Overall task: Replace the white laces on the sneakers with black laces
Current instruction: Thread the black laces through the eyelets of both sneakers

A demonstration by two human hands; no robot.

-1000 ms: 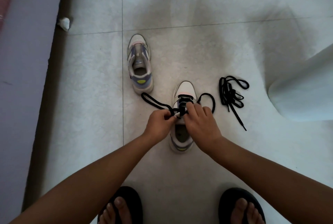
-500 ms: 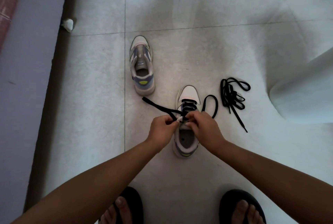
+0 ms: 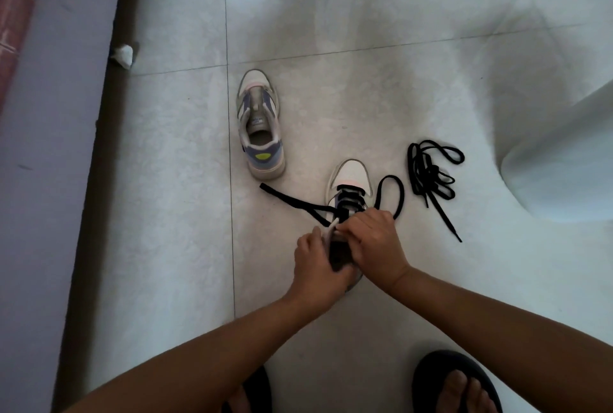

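A white sneaker (image 3: 351, 173) stands on the floor in front of me, toe pointing away, with a black lace (image 3: 292, 201) threaded through its front eyelets. One lace end trails left across the floor and the other loops to the right. My left hand (image 3: 315, 263) grips the shoe's left side near the collar. My right hand (image 3: 373, 240) pinches the lace at the tongue, close to the white lace tip. A second sneaker (image 3: 260, 127) with no lace stands farther off to the left. A bundled spare black lace (image 3: 431, 177) lies to the right.
A dark skirting edge and a purple surface (image 3: 49, 180) run down the left side. A crumpled white scrap (image 3: 123, 54) lies by it. A pale rounded object (image 3: 564, 163) fills the right. My feet in black sandals (image 3: 454, 382) are at the bottom.
My left hand has slid back from the lace toward the shoe's collar. My right hand stays at the tongue with the lace.
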